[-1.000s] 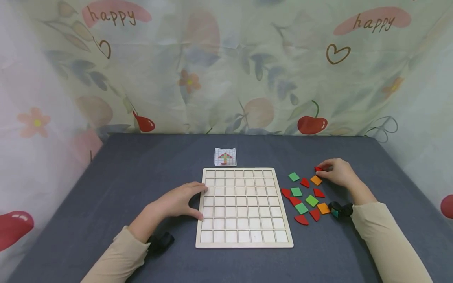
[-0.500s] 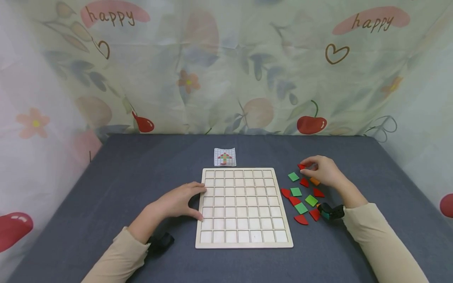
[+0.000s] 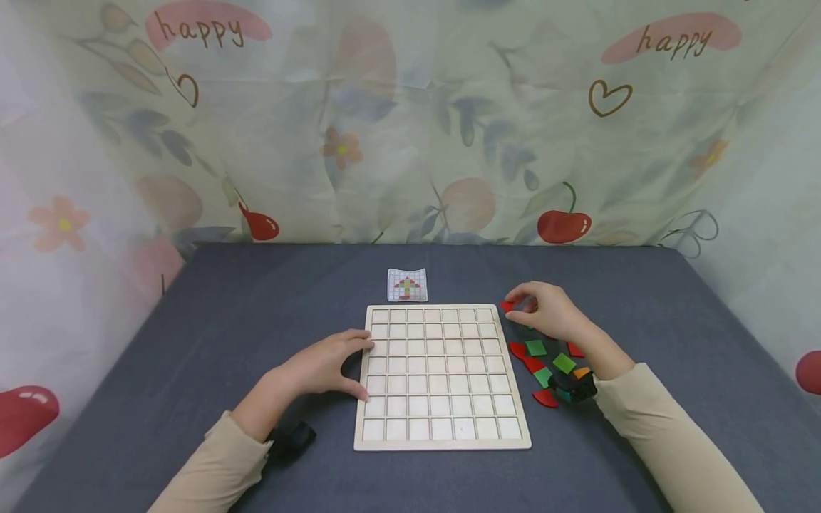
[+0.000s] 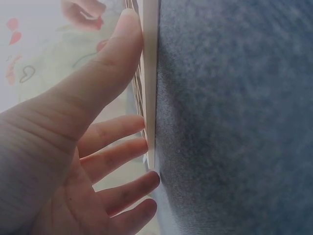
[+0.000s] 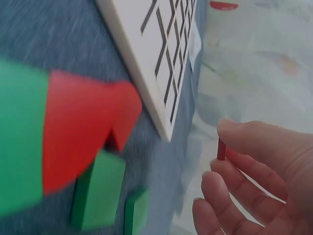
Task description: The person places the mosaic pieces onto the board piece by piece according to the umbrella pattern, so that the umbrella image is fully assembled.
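Note:
A pale wooden grid board lies flat on the dark grey tablecloth. My left hand rests against the board's left edge, fingers straight, thumb along the rim. My right hand hovers just past the board's far right corner and pinches a small red tile between thumb and fingertips; the same red tile shows edge-on in the right wrist view. Loose red, green and orange tiles lie right of the board, partly hidden by my right wrist.
A small pattern card with a red and green figure lies just beyond the board. A floral curtain closes off the back and sides. Dark wrist straps sit on both forearms.
My right hand has carried the red tile leftward from the far side of the tile pile to the board's far right corner. The left hand and board have stayed put.

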Available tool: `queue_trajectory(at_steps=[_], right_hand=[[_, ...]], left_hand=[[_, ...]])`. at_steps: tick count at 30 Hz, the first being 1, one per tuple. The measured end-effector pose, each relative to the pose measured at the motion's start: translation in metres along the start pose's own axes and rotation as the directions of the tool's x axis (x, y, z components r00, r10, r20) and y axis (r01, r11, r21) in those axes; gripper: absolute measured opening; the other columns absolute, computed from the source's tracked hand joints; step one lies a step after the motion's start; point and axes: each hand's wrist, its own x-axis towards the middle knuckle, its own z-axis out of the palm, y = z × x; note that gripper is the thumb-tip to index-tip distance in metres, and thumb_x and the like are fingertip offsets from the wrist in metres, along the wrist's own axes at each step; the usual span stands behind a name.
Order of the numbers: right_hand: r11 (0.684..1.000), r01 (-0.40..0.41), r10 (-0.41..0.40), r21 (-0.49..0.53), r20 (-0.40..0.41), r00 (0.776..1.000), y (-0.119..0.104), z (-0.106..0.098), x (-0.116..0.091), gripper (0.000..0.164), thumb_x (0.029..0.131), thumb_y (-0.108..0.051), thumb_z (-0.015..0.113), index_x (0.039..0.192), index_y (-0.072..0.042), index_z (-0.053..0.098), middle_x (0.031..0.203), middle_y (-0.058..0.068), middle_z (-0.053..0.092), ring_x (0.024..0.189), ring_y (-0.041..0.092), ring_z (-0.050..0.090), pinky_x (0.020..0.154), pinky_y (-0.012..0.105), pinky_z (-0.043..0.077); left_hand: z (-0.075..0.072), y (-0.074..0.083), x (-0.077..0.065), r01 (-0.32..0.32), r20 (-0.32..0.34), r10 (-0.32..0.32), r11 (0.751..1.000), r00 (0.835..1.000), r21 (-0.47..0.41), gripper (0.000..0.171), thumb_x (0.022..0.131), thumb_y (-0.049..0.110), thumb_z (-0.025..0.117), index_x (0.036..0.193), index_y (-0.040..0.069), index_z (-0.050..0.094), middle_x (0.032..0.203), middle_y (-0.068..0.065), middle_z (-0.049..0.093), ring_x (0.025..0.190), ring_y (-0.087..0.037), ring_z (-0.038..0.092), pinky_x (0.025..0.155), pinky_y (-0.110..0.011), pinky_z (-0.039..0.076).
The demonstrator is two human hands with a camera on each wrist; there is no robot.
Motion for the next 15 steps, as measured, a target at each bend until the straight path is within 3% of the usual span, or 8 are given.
queue_trajectory(at_steps=[15], right_hand=[[0.998, 0.057, -0.06, 0.039, 0.071, 0.996, -0.026, 0.027, 0.023, 0.019, 0.083, -0.012, 0.068, 0.1, -0.005, 0.065, 0.098, 0.012, 0.064, 0.076, 0.017, 0.057, 0.068, 0.026, 0.049]], left_hand=[[0.0, 0.001, 0.001, 0.019, 0.01, -0.019, 1.0, 1.0, -0.009, 0.082, 0.069, 0.042, 0.08, 0.135, 0.006, 0.048, 0.148, -0.013, 0.037, 0.136, -0.031, 0.037, 0.108, -0.046, 0.034]])
